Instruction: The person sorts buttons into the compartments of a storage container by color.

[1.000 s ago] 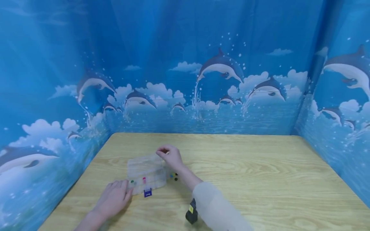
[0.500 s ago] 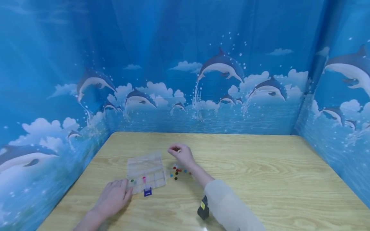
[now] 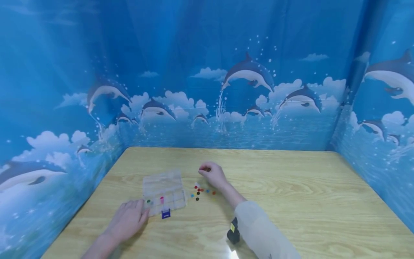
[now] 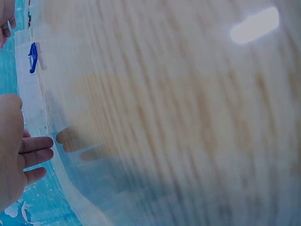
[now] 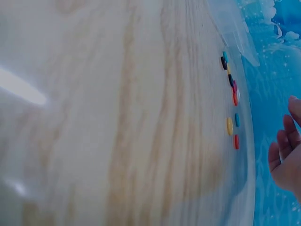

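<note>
A clear divided plastic box (image 3: 178, 206) lies with its see-through lid (image 3: 161, 182) laid back. A dark blue latch (image 3: 166, 213) sits at its front, and a green piece (image 3: 148, 201) and a pink piece (image 3: 162, 198) show inside. My left hand (image 3: 129, 219) rests at the box's left end, fingers fairly straight. To the right lie several small, round, button-like discs (image 3: 202, 190) in red, black, blue and yellow. My right hand (image 3: 214, 174) hovers just beyond them, fingers curved and thumb near the index finger. I cannot tell whether its fingertips hold anything.
A wood-grain table (image 3: 291, 201) stretches away to the right. Blue dolphin-print curtains (image 3: 207, 108) stand along its back and both sides. A black device with a yellow mark (image 3: 233, 232) is worn at my right wrist.
My right hand has moved right, from above the box lid to beyond the loose discs, uncovering more of them. My left hand and the box have stayed put.
</note>
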Action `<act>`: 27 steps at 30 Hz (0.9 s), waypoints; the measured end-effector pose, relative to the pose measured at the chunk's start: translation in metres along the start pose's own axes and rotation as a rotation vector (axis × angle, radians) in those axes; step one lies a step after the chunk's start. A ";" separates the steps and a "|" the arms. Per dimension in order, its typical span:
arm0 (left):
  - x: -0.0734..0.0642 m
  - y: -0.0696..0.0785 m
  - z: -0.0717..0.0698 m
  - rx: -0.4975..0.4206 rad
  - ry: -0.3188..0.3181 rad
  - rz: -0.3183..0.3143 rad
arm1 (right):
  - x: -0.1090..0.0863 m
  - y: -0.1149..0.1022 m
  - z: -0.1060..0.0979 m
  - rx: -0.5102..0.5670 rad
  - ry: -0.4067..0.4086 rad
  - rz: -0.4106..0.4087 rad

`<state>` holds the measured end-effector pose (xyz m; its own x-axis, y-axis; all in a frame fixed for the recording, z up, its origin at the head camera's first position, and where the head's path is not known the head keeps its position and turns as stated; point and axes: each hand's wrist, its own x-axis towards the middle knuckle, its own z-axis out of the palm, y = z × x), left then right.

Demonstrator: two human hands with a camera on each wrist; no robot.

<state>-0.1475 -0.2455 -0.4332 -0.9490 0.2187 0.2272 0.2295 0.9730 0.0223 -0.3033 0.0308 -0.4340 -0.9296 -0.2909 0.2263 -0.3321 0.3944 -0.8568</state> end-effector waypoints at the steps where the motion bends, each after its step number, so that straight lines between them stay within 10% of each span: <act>1: 0.000 0.000 0.000 -0.003 -0.001 0.001 | 0.000 0.001 -0.001 -0.017 -0.003 0.008; 27: 0.000 -0.002 0.000 -0.028 0.002 0.002 | -0.006 0.007 0.013 -0.065 -0.184 0.104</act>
<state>-0.1476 -0.2477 -0.4329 -0.9480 0.2206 0.2296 0.2376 0.9701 0.0491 -0.2982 0.0241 -0.4474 -0.9166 -0.3973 0.0449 -0.2510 0.4845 -0.8380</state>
